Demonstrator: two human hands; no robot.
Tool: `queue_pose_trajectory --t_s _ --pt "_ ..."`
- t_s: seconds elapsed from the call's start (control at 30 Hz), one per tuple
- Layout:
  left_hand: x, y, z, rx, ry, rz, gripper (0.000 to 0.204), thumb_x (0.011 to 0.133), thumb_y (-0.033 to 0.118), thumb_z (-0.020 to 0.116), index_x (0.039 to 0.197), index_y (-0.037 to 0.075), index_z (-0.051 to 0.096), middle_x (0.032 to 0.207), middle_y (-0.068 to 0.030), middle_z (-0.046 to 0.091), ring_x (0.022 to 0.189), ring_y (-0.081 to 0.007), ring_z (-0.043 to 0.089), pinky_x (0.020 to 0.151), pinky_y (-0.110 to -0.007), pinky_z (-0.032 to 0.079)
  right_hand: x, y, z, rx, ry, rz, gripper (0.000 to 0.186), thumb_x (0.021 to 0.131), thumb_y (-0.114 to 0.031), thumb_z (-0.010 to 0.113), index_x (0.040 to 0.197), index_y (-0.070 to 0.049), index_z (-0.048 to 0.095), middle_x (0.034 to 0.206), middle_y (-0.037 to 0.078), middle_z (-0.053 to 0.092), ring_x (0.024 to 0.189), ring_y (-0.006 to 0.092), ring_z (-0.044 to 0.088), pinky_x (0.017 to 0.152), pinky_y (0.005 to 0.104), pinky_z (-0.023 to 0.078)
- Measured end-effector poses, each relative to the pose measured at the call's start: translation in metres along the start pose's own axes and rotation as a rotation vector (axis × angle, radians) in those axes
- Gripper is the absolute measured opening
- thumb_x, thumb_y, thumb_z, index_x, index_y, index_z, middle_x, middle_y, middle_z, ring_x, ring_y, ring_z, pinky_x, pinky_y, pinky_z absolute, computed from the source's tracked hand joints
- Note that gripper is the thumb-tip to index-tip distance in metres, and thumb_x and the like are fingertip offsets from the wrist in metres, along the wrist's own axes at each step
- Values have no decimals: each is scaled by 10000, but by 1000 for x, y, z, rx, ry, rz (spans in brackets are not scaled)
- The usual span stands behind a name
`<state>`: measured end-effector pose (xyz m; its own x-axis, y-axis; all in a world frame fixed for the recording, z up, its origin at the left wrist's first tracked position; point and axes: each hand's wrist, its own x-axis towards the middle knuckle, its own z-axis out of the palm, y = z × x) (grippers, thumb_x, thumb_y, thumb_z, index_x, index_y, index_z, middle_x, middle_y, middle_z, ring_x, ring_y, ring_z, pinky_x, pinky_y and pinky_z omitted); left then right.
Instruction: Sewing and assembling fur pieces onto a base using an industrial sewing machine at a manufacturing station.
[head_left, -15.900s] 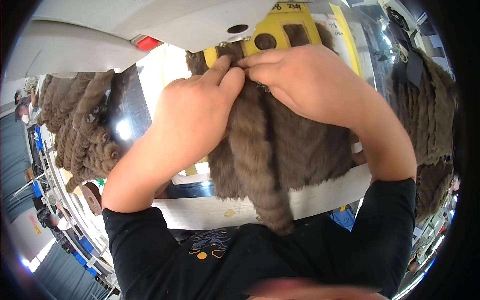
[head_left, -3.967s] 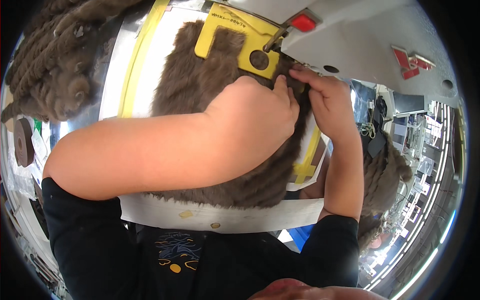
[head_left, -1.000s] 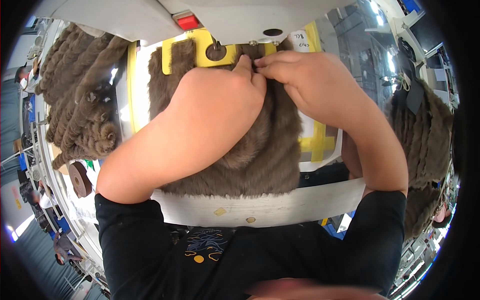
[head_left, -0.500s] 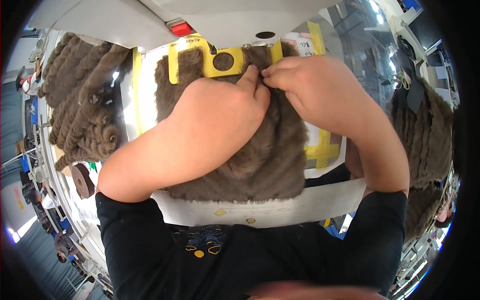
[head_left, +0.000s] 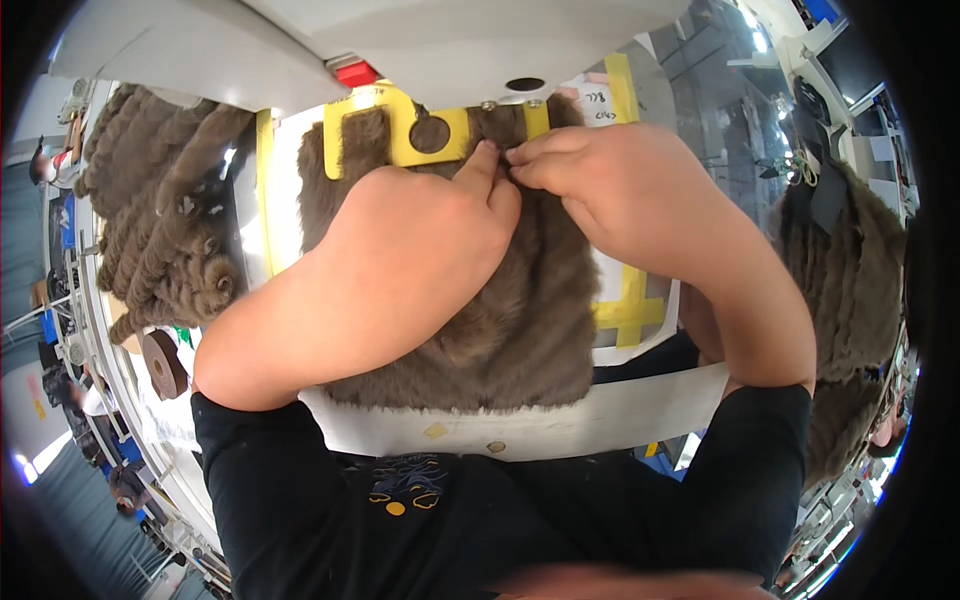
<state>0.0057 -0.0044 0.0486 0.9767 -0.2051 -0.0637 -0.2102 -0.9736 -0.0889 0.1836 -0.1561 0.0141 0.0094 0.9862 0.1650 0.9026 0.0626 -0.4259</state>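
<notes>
Head view: fur piece (head_left: 545,340) under yellow template (head_left: 402,130), spreading toward us. Since 1 s ago, template has slipped nearer us from machine rod (head_left: 420,108); we judge fur being repositioned. Beside template, our right hand (head_left: 620,185) pinches fur; left hand (head_left: 430,215) touches it, grip: cannot tell.

You are wearing black T-shirt (head_left: 560,500), cloth looking plain and matte. Left sleeve (head_left: 255,445) and right sleeve (head_left: 762,435) are being short, both ending around elbow. On chest, toward your left side, print (head_left: 408,482) is showing: thin blue-grey wavy lines, two small yellow outlined shapes below, filled orange disc (head_left: 396,509) sitting between them. Left forearm (head_left: 290,320), right forearm (head_left: 755,285), left hand (head_left: 430,215) and right hand (head_left: 630,190) are staying bare, fingernails looking short.
</notes>
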Motion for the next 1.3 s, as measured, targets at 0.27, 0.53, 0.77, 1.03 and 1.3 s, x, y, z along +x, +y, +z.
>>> queue_pose_trajectory --t_s 0.27,0.53,0.77,1.03,1.3 --pt "-2 0 3 -9 36 4 398 780 82 675 1142 -81 659 1280 -289 680 778 -217 758 567 -300 581 0 -5 -4 -15 -44 21 289 866 -44 572 1063 -70 781 1132 32 764 961 273 725 756 390 590" --pt "3 3 8 -120 46 5 649 704 77 723 1316 -93 588 1410 -223 616 774 -281 722 658 -350 579 -3 -5 -15 -120 -41 70 190 855 -50 568 903 -51 751 966 59 742 880 317 706 719 432 578" --pt "5 25 8 -277 45 39 431 822 294 777 1136 15 681 1144 -136 682 903 -264 657 853 -356 477 -8 -2 -36 -327 -188 212 116 794 -71 606 784 -23 711 842 152 705 817 376 682 710 483 559" --pt "10 68 17 -391 223 154 326 821 364 774 801 77 619 811 -69 621 850 -273 611 912 -390 459 -18 1 -53 -443 -160 243 115 797 -40 600 761 -5 703 799 190 694 848 389 698 737 479 571" --pt "-18 93 21 -490 303 140 225 813 233 733 812 82 567 779 -63 573 806 -274 587 840 -392 451 -83 8 -39 -121 20 82 240 860 -44 598 1048 -16 745 1030 143 742 982 354 702 837 429 581"
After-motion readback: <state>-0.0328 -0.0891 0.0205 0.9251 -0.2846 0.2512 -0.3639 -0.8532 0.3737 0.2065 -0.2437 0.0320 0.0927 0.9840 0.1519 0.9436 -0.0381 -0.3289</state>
